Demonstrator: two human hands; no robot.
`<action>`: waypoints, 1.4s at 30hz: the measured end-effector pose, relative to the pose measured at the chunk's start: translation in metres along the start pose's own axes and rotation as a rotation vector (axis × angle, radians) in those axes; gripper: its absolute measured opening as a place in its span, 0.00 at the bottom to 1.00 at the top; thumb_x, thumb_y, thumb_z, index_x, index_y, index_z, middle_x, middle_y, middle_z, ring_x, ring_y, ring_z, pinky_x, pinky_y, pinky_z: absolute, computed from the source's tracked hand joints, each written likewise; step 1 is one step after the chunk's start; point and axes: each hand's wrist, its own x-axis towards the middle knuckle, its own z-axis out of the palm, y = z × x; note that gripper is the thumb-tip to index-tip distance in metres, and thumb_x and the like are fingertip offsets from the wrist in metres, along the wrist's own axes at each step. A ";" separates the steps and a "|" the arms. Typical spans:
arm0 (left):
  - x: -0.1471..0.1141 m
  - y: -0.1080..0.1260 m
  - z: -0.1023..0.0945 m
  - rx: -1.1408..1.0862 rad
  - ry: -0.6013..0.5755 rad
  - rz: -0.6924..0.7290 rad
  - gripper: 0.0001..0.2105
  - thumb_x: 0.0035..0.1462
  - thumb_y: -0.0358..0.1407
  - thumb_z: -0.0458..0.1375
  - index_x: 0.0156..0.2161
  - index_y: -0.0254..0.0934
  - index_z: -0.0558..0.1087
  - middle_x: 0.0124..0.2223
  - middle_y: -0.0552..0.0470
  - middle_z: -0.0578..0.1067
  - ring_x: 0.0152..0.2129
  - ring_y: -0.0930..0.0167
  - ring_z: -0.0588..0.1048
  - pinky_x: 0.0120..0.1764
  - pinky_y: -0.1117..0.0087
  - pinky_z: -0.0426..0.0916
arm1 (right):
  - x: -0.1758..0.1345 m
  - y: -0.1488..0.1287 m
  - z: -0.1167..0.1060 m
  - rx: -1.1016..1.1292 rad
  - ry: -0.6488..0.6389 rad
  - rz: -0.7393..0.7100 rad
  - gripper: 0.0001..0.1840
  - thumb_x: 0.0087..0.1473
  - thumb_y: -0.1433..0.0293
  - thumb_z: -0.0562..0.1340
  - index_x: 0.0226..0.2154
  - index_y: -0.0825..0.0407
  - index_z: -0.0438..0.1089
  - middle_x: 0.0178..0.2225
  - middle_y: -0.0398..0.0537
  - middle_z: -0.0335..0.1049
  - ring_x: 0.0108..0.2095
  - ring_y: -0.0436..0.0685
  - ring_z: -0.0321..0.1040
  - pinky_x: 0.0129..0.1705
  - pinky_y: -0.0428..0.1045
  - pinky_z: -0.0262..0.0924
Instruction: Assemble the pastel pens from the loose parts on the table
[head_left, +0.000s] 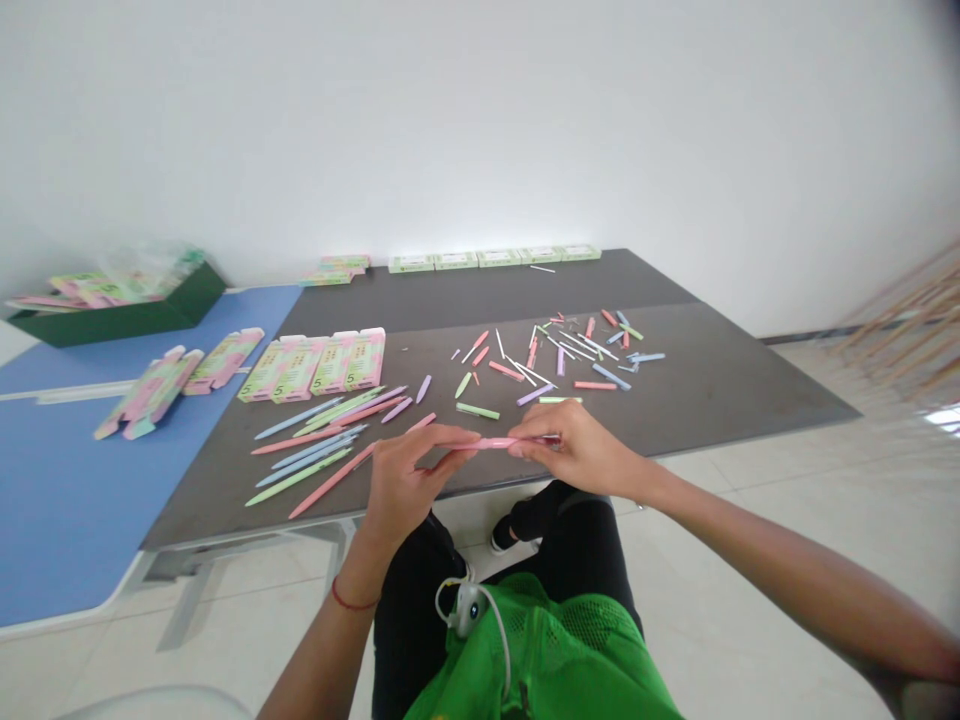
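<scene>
Between my two hands, just over the table's near edge, is a pink pen (495,443), held level. My left hand (409,470) pinches its left end, and my right hand (566,440) grips the right end; the fingers cover both ends. Left of my left hand lie several whole pens in blue, green and pink, among them a green pen (298,477). Beyond my hands are loose pen parts: a green barrel (478,411), a purple barrel (535,395), a blue barrel (611,376) and thin white refills (577,346).
Flat printed cartons (365,360) lie at the left of the dark table (420,310). Green boxes (499,258) line the wall side. A dark green bin (112,322) with packaging stands on the blue table (67,510). The dark table's right edge borders the floor.
</scene>
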 end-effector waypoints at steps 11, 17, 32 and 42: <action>0.003 -0.007 -0.002 -0.108 -0.070 0.247 0.06 0.66 0.29 0.64 0.42 0.42 0.82 0.42 0.49 0.87 0.40 0.67 0.86 0.46 0.67 0.81 | 0.008 0.019 0.001 0.639 -0.428 0.391 0.15 0.63 0.60 0.66 0.34 0.55 0.79 0.25 0.46 0.79 0.29 0.54 0.77 0.43 0.52 0.69; 0.003 -0.008 -0.001 -0.049 -0.130 0.153 0.03 0.63 0.33 0.68 0.42 0.41 0.82 0.37 0.51 0.86 0.33 0.69 0.85 0.39 0.71 0.78 | 0.011 0.003 -0.002 0.392 -0.401 0.264 0.10 0.66 0.74 0.57 0.41 0.56 0.76 0.32 0.47 0.78 0.27 0.51 0.76 0.34 0.48 0.68; -0.005 -0.008 0.002 -0.157 -0.042 -0.061 0.11 0.57 0.35 0.73 0.45 0.40 0.82 0.42 0.50 0.86 0.36 0.68 0.85 0.46 0.70 0.79 | 0.010 0.002 0.019 0.138 -0.063 0.050 0.10 0.66 0.68 0.64 0.36 0.54 0.79 0.23 0.39 0.65 0.24 0.49 0.54 0.28 0.46 0.48; -0.010 0.004 0.001 -0.232 -0.098 -0.370 0.08 0.65 0.39 0.65 0.41 0.36 0.83 0.31 0.51 0.84 0.26 0.69 0.84 0.31 0.74 0.80 | 0.002 -0.003 0.015 -0.052 -0.027 -0.046 0.09 0.65 0.77 0.62 0.40 0.54 0.79 0.32 0.47 0.77 0.32 0.53 0.67 0.36 0.47 0.55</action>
